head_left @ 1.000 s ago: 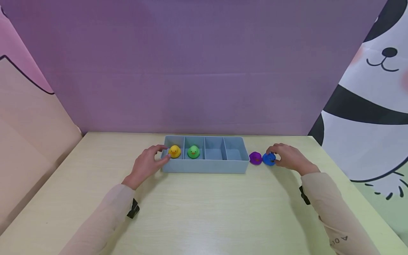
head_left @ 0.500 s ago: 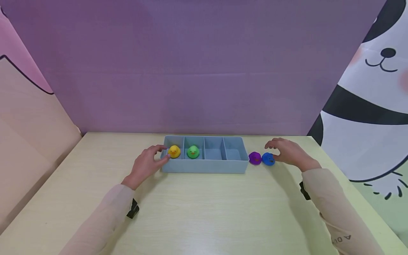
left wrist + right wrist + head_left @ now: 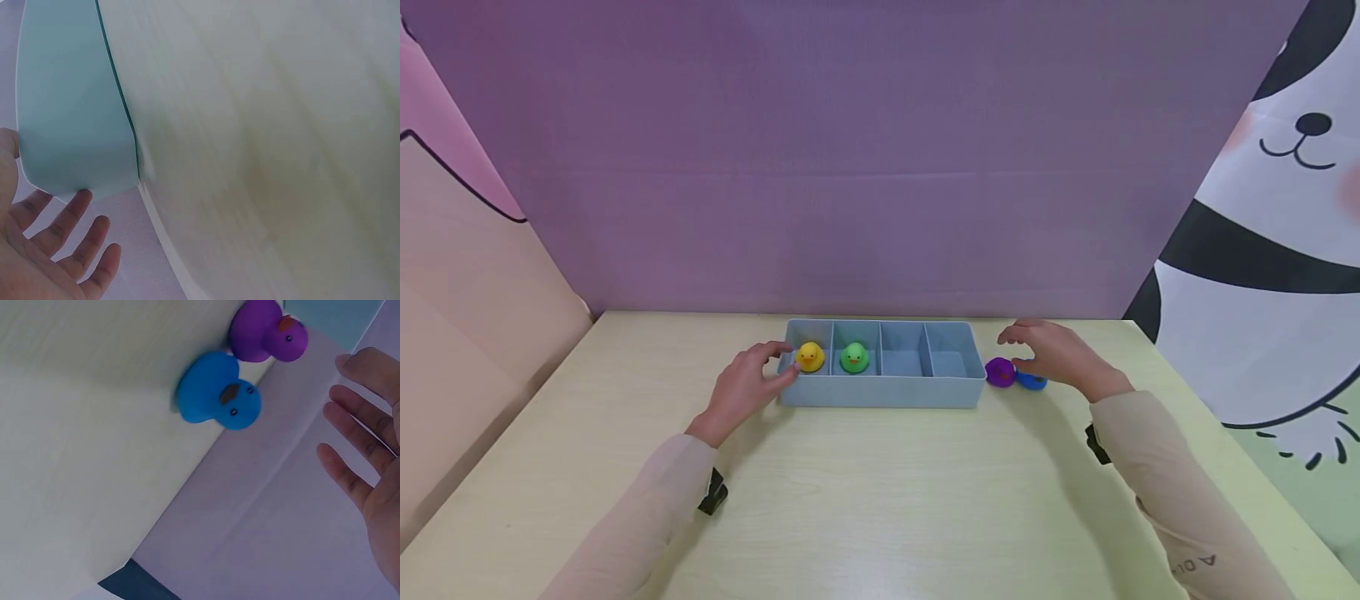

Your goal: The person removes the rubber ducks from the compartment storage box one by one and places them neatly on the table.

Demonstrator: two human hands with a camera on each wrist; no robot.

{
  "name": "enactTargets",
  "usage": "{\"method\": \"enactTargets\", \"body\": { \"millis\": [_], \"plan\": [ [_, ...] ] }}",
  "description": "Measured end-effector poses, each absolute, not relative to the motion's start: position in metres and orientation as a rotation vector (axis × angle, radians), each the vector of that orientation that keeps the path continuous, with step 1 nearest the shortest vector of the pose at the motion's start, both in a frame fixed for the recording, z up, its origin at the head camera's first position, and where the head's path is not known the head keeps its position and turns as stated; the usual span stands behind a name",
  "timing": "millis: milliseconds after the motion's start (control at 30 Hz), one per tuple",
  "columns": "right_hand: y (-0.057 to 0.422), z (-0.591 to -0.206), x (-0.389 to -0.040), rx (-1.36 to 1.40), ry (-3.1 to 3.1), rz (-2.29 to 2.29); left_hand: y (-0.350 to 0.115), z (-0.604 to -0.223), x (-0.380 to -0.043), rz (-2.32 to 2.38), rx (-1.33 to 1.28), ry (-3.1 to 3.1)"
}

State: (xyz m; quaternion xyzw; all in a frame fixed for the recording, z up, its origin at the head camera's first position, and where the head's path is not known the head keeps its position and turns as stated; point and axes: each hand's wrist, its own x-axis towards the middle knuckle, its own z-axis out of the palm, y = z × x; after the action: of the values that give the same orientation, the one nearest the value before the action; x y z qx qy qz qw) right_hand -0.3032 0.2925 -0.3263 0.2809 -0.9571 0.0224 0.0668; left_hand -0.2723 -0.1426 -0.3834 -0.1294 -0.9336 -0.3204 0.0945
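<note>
A blue-grey storage box (image 3: pixel 880 392) with several compartments stands toward the table's back edge. My left hand (image 3: pixel 747 385) grips its left end, thumb at the front corner and fingers toward the back. In the leftmost compartment sits a yellow rubber duck (image 3: pixel 810 357); the one beside it has a green rubber duck (image 3: pixel 854 357). Just right of the box, a purple rubber duck (image 3: pixel 1000 372) and a blue rubber duck (image 3: pixel 209 390) stand side by side on the table. My right hand (image 3: pixel 1060 357) hovers over these two, fingers spread and holding nothing, partly hiding the blue one.
The pale wooden table (image 3: pixel 880 492) ends at a purple backdrop (image 3: pixel 865 167) close behind the box. A panda-printed panel (image 3: pixel 1262 233) rises along the right side, and a pinkish panel (image 3: pixel 467 333) along the left.
My right hand has let go of the blue duck, lifted, and shifted left toward the purple one. The left hand and the box stay where they were.
</note>
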Motion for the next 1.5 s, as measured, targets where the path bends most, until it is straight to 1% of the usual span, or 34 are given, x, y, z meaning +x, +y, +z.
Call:
{"method": "enactTargets", "body": {
  "millis": [267,567,900,1167,1500],
  "plan": [
    [0.273,-0.319,-0.304,0.836,-2.887,0.066,-0.143,-0.383,-0.272,-0.959,-0.389,-2.763],
    [0.252,-0.315,-0.305,0.943,-2.786,0.048,-0.143,-0.383,-0.272,-0.956,-0.382,-2.768],
    [0.226,-0.313,-0.306,0.995,-2.768,0.044,-0.143,-0.382,-0.271,-0.952,-0.375,-2.777],
    [0.207,-0.315,-0.309,1.102,-2.697,0.067,-0.143,-0.382,-0.27,-0.951,-0.371,-2.777],
    [0.174,-0.315,-0.312,1.127,-2.731,0.032,-0.143,-0.381,-0.27,-0.956,-0.378,-2.774]
  ]
}}
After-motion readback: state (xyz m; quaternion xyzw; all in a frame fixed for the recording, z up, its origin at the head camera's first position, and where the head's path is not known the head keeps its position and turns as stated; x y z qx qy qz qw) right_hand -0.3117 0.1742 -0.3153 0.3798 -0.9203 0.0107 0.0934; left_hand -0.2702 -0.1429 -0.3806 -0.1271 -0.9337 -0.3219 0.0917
